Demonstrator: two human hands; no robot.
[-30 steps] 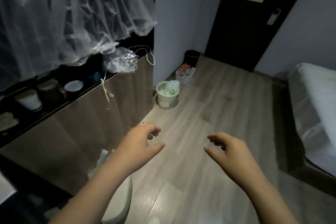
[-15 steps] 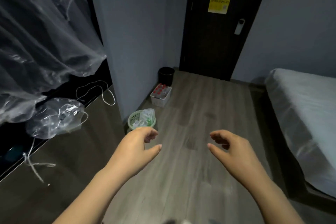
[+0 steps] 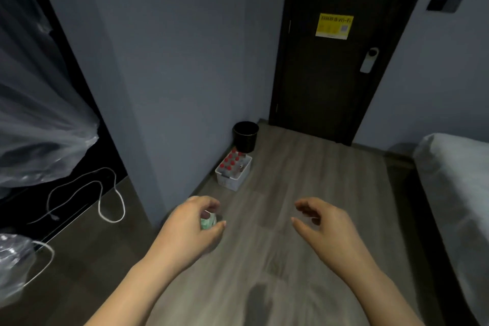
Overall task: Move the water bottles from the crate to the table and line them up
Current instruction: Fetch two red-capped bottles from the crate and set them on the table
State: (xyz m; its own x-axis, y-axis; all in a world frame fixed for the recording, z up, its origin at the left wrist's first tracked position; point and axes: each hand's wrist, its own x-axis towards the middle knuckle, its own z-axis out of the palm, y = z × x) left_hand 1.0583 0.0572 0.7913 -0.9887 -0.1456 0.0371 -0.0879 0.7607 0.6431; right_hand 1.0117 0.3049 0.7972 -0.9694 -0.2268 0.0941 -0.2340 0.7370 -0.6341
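A white crate point(image 3: 234, 177) stands on the wooden floor against the wall, well ahead of me. Several water bottles point(image 3: 230, 161) with red caps stand upright inside it. My left hand point(image 3: 189, 230) is held out in front of me, fingers loosely curled, holding nothing. My right hand point(image 3: 324, 227) hovers beside it in the same relaxed pose, also empty. Both hands are far short of the crate. A green basket point(image 3: 207, 222) on the floor shows through the gap under my left fingers.
A black bin point(image 3: 245, 135) stands behind the crate, by the dark door point(image 3: 330, 61). A wood counter point(image 3: 79, 233) with a white cord point(image 3: 105, 201) and plastic sheeting point(image 3: 39, 119) runs along the left. A bed point(image 3: 460, 193) lies at the right.
My view has swung right and forward, from the counter toward the door. The crate looks nearer. Both hands keep the same loose, empty pose.
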